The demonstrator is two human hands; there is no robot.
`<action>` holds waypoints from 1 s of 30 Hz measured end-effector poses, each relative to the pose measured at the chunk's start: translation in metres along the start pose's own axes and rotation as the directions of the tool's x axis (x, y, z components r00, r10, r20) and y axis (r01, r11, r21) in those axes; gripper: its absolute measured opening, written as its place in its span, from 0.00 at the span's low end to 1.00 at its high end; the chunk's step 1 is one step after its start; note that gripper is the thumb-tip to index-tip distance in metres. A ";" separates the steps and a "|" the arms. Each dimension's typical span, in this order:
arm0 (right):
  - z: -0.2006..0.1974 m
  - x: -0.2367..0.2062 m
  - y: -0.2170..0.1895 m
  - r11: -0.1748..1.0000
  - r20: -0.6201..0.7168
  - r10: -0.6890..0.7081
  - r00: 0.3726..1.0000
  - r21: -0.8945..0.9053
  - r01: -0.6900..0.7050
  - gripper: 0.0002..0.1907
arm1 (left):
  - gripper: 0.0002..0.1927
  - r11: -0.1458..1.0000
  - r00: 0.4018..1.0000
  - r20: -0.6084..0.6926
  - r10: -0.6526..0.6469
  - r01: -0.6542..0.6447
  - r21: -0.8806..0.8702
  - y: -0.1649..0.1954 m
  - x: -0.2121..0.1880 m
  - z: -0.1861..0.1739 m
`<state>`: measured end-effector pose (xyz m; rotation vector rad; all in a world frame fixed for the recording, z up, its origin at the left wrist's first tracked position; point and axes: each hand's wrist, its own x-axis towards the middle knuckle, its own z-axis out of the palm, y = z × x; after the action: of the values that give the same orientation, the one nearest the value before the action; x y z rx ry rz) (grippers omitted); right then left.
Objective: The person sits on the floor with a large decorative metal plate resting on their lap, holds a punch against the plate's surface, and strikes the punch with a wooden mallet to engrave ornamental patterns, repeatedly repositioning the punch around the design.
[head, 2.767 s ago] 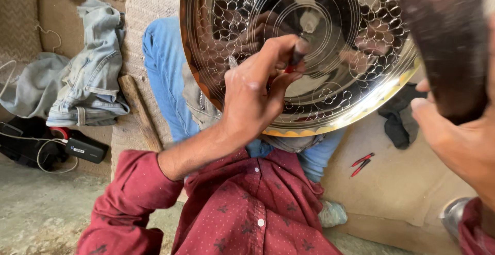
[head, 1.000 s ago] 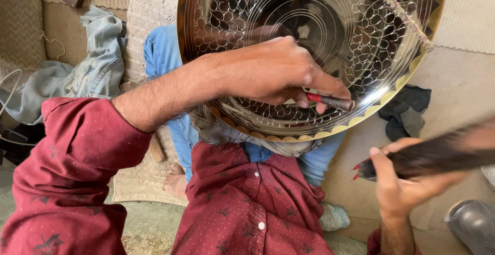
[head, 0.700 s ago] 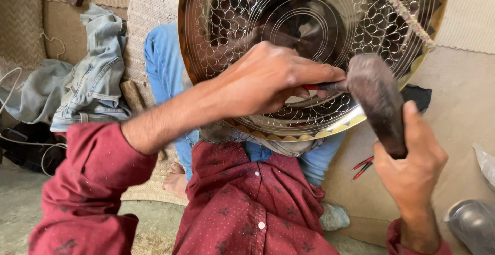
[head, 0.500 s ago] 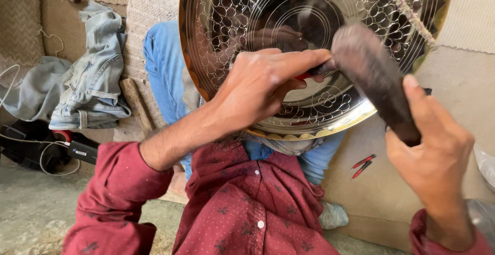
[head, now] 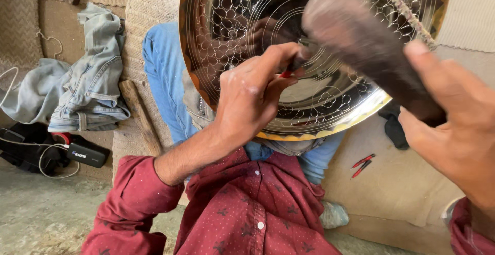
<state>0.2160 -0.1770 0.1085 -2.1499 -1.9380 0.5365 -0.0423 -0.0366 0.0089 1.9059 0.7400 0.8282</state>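
Left hand (head: 252, 98): fingers pinched on a small red-handled tool (head: 287, 72), tip against the tray face.
Right hand (head: 454, 126): wrapped round a dark wooden mallet (head: 361, 41), raised, blurred.
Tray (head: 247, 18): round engraved metal, upright on the lap.
Nearby: denim jacket (head: 87, 80), red pliers (head: 362, 164) on floor.

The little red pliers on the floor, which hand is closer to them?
Right. The right hand, gripping a dark mallet, is just above the red pliers; the left hand is over at the metal tray.

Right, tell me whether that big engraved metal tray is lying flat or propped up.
Propped up: the round engraved metal tray stands tilted on its edge against the person's lap, face toward the camera.
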 end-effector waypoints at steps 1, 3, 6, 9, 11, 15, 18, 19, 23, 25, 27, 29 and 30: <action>-0.003 0.005 -0.007 0.998 -0.015 -0.017 1.000 0.061 0.018 0.39 | 0.22 0.999 0.999 -0.020 -0.039 0.038 -0.012 0.001 -0.001 0.001; -0.010 0.015 -0.019 0.991 -0.004 -0.044 0.999 0.125 0.044 0.41 | 0.20 0.992 0.990 -0.060 -0.125 0.123 -0.037 0.005 -0.005 0.002; -0.024 0.029 -0.027 0.997 0.106 -0.079 0.991 0.021 0.077 0.45 | 0.20 0.982 0.981 -0.104 -0.162 0.150 -0.111 0.005 -0.007 0.002; -0.032 0.040 -0.033 0.983 0.150 -0.164 0.975 -0.061 0.175 0.47 | 0.21 0.983 0.980 -0.109 -0.168 0.157 -0.097 0.003 -0.007 0.002; -0.032 0.044 -0.037 0.987 0.177 -0.117 0.977 -0.085 0.134 0.47 | 0.21 0.976 0.970 -0.141 -0.200 0.183 -0.121 0.001 -0.006 0.002; -0.030 0.038 -0.033 0.975 0.048 -0.149 0.988 -0.157 0.155 0.42 | 0.23 0.960 0.957 -0.146 -0.251 0.227 -0.162 -0.001 -0.004 0.002; -0.025 0.021 -0.011 0.971 -0.030 -0.182 0.983 -0.163 0.175 0.38 | 0.24 0.973 0.965 -0.150 -0.213 0.195 -0.124 -0.001 -0.004 0.002; -0.023 0.013 -0.002 0.969 -0.051 -0.192 0.980 -0.165 0.182 0.36 | 0.24 0.973 0.966 -0.149 -0.213 0.196 -0.119 -0.001 -0.004 0.002; 0.001 -0.007 0.025 0.972 -0.057 0.232 0.971 -0.016 -0.233 0.14 | 0.23 0.968 0.965 -0.132 -0.227 0.208 -0.143 -0.001 -0.004 0.002; 0.007 -0.010 0.025 0.839 0.012 0.541 0.841 0.062 -0.541 0.10 | 0.22 0.969 0.967 -0.125 -0.223 0.206 -0.140 -0.001 -0.004 0.002; 0.009 -0.006 0.015 0.711 0.049 0.698 0.715 0.080 -0.699 0.14 | 0.23 0.976 0.969 -0.132 -0.208 0.197 -0.093 -0.002 -0.003 0.001; -0.013 0.005 0.009 0.938 0.116 0.228 0.967 -0.291 -0.186 0.30 | 0.23 0.982 0.982 -0.091 -0.168 0.158 -0.102 -0.003 -0.002 -0.001; -0.017 0.010 0.003 0.959 0.119 0.076 0.990 -0.282 -0.040 0.34 | 0.23 0.984 0.987 -0.071 -0.147 0.139 -0.108 -0.003 -0.001 -0.002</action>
<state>0.2258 -0.1663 0.1216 -2.4022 -2.1373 0.4435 -0.0451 -0.0350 0.0063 1.7159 0.8563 0.8385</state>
